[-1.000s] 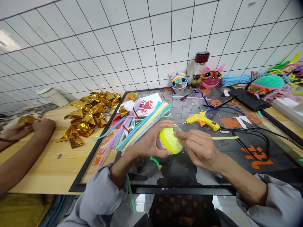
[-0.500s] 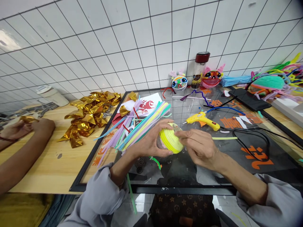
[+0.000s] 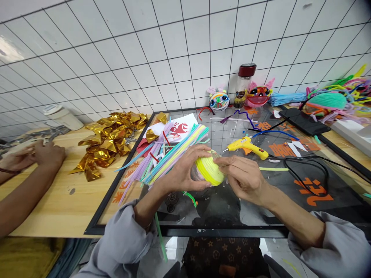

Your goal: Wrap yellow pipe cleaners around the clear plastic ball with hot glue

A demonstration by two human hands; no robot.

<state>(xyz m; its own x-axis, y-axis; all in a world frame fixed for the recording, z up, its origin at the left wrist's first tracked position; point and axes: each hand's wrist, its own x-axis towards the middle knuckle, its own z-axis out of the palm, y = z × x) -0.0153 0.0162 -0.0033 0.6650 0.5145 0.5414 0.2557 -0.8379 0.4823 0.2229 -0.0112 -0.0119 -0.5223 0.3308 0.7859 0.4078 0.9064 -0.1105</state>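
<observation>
My left hand (image 3: 193, 168) is wrapped round a ball (image 3: 210, 170) with a clear, see-through side and rows of bright yellow pipe cleaner wound about it. The fingers of my right hand (image 3: 245, 175) are pinched together at the ball's right edge, on the yellow pipe cleaner; its end is hidden by the fingertips. Just beyond that hand lies a yellow glue gun (image 3: 246, 147), its nozzle facing left. A bundle of pastel pipe cleaners (image 3: 176, 154) lies behind my left hand. A pale yellow pipe cleaner (image 3: 274, 168) shows to the right of my right hand.
Gold foil pieces (image 3: 113, 139) are heaped at left, near a co-worker's hands (image 3: 48, 152). Two decorated balls (image 3: 218, 100) and a lidded bottle (image 3: 243, 87) stand by the wall. A phone (image 3: 304, 120), a black cable (image 3: 307, 170) and more pipe cleaners (image 3: 327, 101) are at right.
My hands and the yellow-wound ball hold nearly the same place; the ball has tilted slightly. At left, the gold piece in the co-worker's hands is no longer visible there.
</observation>
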